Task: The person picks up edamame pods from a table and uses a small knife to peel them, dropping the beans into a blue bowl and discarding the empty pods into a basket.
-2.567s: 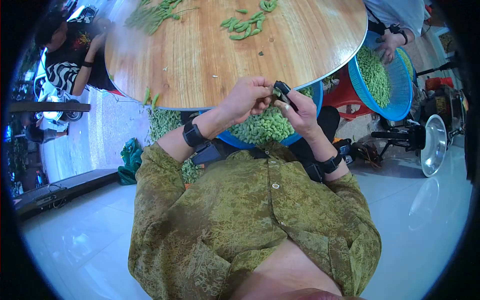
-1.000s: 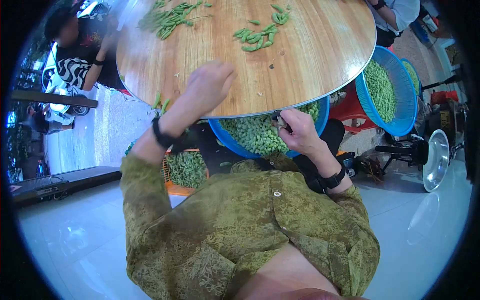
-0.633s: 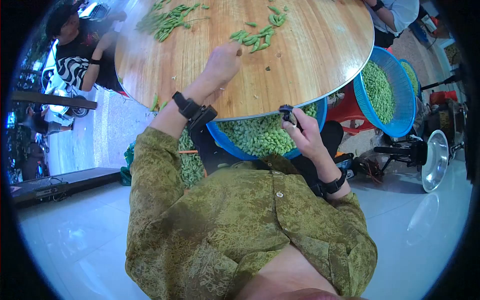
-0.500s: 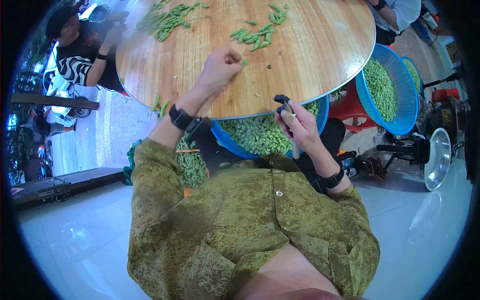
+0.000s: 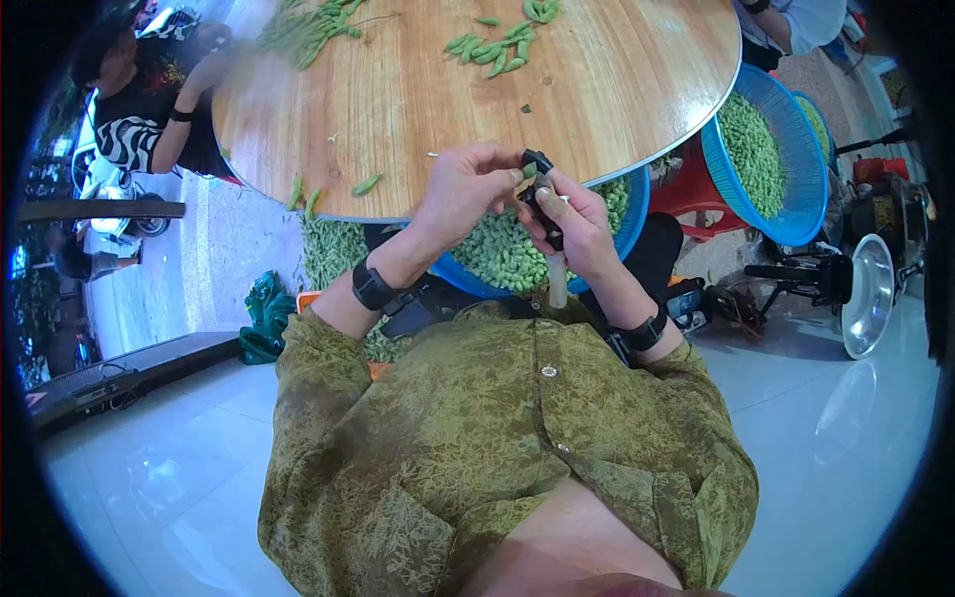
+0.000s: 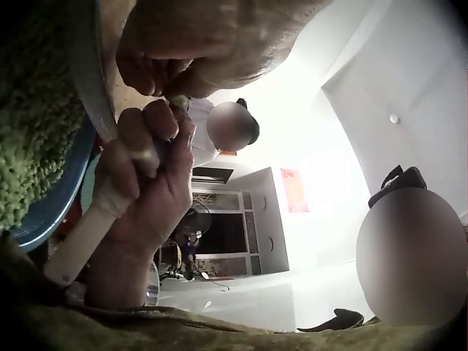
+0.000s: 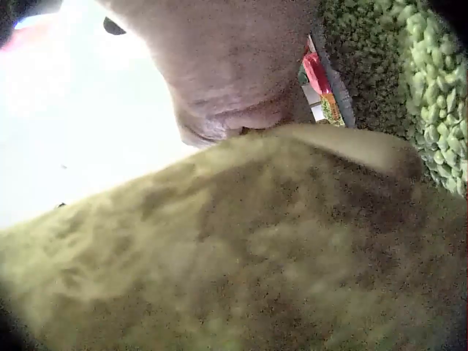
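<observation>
In the head view my left hand (image 5: 460, 194) pinches a green soybean pod (image 5: 529, 172) between thumb and fingers, right against my right hand (image 5: 582, 221). My right hand curls round a tool with a long pale handle (image 5: 557, 284) that points back toward my shirt. A black piece (image 5: 537, 159) shows at its upper end by the fingertips; what kind of tool it is, I cannot tell. The left wrist view shows the fingers wrapped on that handle (image 6: 80, 245). Both hands are over a blue basket (image 5: 637, 224) of shelled green beans, at the table edge.
The round wooden table (image 5: 418, 109) bears a small group of pods (image 5: 492, 47), a larger heap (image 5: 318, 30) and a lone pod (image 5: 367, 185) near its edge. Another blue basket (image 5: 811, 189) of beans stands at right. Two people sit across the table.
My left hand reached over the table, picked up a pod and came back to my right hand. A lone pod now lies near the table's left front edge.
</observation>
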Demonstrator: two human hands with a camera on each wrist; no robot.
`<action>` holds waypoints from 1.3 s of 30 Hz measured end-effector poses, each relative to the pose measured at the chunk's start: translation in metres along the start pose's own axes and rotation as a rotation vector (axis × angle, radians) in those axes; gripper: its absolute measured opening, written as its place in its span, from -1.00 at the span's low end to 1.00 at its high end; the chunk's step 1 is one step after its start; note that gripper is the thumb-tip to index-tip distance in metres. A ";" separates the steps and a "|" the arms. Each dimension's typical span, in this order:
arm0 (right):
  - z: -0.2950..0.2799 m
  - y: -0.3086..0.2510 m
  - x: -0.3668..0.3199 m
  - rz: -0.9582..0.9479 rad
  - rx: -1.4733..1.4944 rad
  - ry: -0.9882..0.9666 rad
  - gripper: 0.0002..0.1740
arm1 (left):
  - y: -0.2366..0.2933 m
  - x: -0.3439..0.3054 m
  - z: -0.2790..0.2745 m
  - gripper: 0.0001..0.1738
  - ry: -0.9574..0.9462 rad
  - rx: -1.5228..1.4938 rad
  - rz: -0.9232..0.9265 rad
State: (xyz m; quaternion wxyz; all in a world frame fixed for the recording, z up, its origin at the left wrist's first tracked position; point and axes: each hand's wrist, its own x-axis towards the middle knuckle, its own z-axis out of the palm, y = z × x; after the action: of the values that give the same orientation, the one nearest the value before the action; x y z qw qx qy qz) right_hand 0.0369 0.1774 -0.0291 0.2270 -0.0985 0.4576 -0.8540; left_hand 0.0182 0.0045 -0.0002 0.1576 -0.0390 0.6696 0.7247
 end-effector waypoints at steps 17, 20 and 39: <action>-0.010 -0.002 -0.005 -0.085 -0.319 0.011 -0.66 | -0.005 0.008 -0.008 -0.86 -0.129 -0.322 -0.133; -0.019 0.007 0.003 -0.454 -0.739 0.007 -0.66 | -0.006 0.008 -0.009 -0.88 -0.263 -0.582 -0.362; -0.026 -0.012 0.004 -0.563 -1.126 -0.008 -0.77 | 0.009 -0.002 0.005 -0.91 -0.194 0.105 -0.280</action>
State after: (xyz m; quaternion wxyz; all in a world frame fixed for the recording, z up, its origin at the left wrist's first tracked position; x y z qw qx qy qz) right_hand 0.0203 0.2003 -0.0341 -0.0912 -0.3229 0.7929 -0.5087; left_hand 0.0189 0.0090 0.0094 0.3226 -0.0535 0.6761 0.6603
